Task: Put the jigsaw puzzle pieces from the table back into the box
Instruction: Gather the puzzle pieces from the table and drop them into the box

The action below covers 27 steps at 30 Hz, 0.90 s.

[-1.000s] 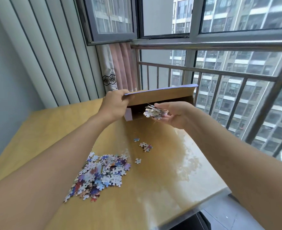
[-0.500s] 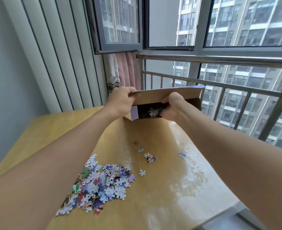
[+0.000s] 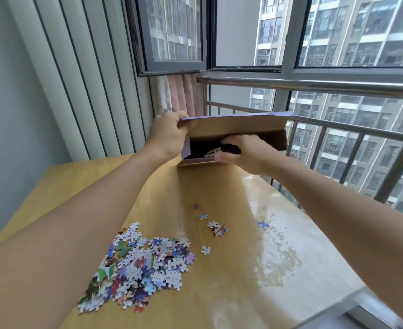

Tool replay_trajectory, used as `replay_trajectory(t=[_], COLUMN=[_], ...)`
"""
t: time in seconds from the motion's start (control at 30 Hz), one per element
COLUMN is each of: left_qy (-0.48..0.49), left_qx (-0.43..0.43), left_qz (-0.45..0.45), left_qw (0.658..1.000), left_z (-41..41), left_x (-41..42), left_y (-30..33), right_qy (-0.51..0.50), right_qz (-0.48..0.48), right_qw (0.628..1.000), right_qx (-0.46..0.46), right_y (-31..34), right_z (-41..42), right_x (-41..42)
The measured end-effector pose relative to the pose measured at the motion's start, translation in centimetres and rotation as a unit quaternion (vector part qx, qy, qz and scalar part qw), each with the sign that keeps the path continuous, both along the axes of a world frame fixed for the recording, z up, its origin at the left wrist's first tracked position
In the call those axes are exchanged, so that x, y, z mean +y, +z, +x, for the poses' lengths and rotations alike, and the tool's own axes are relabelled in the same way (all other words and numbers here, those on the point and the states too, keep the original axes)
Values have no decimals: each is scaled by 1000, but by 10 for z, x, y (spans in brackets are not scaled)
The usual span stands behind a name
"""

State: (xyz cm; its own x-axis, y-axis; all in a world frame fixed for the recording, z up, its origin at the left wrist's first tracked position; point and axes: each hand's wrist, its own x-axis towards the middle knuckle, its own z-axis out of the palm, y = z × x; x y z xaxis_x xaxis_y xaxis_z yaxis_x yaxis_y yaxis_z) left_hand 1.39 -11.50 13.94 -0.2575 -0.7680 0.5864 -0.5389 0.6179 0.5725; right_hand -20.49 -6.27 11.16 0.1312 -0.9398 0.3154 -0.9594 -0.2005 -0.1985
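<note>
A cardboard puzzle box (image 3: 238, 126) with a purple lid edge sits at the table's far end, its opening facing me. My left hand (image 3: 166, 136) grips the lid's left corner and holds it raised. My right hand (image 3: 245, 154) is at the mouth of the box with its fingers spread, and pale pieces (image 3: 213, 153) lie in the dark interior just left of it. A large pile of puzzle pieces (image 3: 143, 264) lies on the wooden table (image 3: 219, 295) beneath my left forearm. Several loose pieces (image 3: 217, 228) are scattered between the pile and the box.
A single blue piece (image 3: 263, 224) lies toward the table's right side, where the surface is glossy. A metal railing (image 3: 338, 125) and windows run behind the box and along the right. A pink curtain (image 3: 184, 93) hangs at the back left.
My right hand carried a handful of pieces into the box opening, and it now holds none. The left hand kept the lid raised. The camera view tilted up slightly.
</note>
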Motion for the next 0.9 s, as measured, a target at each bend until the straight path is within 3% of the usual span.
replay_trajectory(t=[0.1, 0.2, 0.47, 0.6, 0.7, 0.8, 0.9], left_qy=[11, 7, 50, 41, 30, 19, 9], left_qx=[39, 95, 86, 65, 62, 80, 85], left_qz=[-17, -15, -9, 21, 44, 61, 83], left_qw=[999, 995, 995, 997, 997, 995, 993], left_z=[0, -1, 13, 16, 18, 16, 15], left_x=[-3, -4, -9, -8, -6, -1, 0], left_y=[4, 8, -13, -48, -73, -88, -93], right_qy=[-36, -31, -10, -93, -210, -176, -51], right_qz=[-119, -236, -253, -72, 113, 171, 185], right_qw=[987, 969, 965, 990, 965, 959, 971], right_qx=[101, 63, 65, 75, -111, -143, -142], right_y=[1, 3, -26, -95, -136, -162, -168], right_z=[-4, -3, 13, 1, -17, -7, 35], right_x=[-2, -5, 19, 49, 56, 62, 65])
